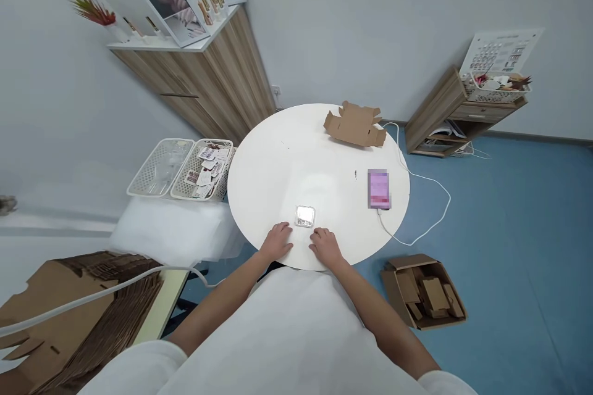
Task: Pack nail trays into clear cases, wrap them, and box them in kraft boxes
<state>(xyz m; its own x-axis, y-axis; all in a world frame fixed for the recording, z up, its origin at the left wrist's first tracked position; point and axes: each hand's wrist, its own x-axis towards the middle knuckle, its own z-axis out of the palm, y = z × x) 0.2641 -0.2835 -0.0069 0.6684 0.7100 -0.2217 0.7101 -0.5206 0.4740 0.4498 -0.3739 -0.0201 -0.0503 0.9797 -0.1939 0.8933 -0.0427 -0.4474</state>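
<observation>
A small clear plastic case (304,216) with a white insert lies flat on the round white table (278,160), close to its near edge. My left hand (277,242) rests on the tabletop just left of the case, fingers apart and nothing in them. On the other side, my right hand (326,247) lies on the table to the lower right of the case, also holding nothing, its fingers loosely spread. Neither hand appears to grip the case. What fills the case is too small to make out.
An unfolded cardboard box (356,124) lies at the table's far right. A phone (378,189) with a white cable (428,178) is at the right. Baskets (160,166) stand left, stacked flat cardboard (83,315) lower left, and an open carton (424,293) on the floor.
</observation>
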